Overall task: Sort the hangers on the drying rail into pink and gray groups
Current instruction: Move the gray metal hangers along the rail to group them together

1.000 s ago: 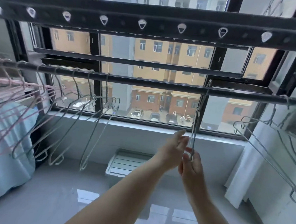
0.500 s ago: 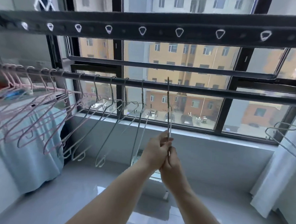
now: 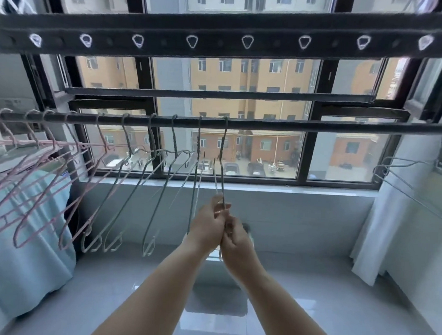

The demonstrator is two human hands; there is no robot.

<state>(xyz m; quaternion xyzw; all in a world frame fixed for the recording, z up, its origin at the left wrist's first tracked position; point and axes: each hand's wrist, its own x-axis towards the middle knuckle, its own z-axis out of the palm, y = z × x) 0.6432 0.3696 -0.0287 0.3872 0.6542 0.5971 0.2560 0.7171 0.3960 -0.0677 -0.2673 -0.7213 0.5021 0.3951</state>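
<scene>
A dark drying rail (image 3: 294, 125) runs across the window. Several pink hangers (image 3: 34, 183) hang bunched at its left end. Right of them hang several gray wire hangers (image 3: 136, 196). One more gray hanger (image 3: 222, 167) hangs edge-on at the rail's middle, next to the gray group. My left hand (image 3: 209, 225) grips its lower wires, and my right hand (image 3: 236, 242) holds the same hanger just below and to the right. Another gray hanger (image 3: 403, 182) hangs alone at the far right.
A perforated upper bar (image 3: 221, 42) crosses overhead, with a second thin rail (image 3: 218, 94) behind. A light blue cloth (image 3: 19, 233) hangs at left and a white curtain (image 3: 375, 239) at right. A white box on the tiled floor is mostly hidden behind my hands.
Both hands have slid the held gray hanger leftward along the rail until it hangs beside the gray group. The view has panned left with it.
</scene>
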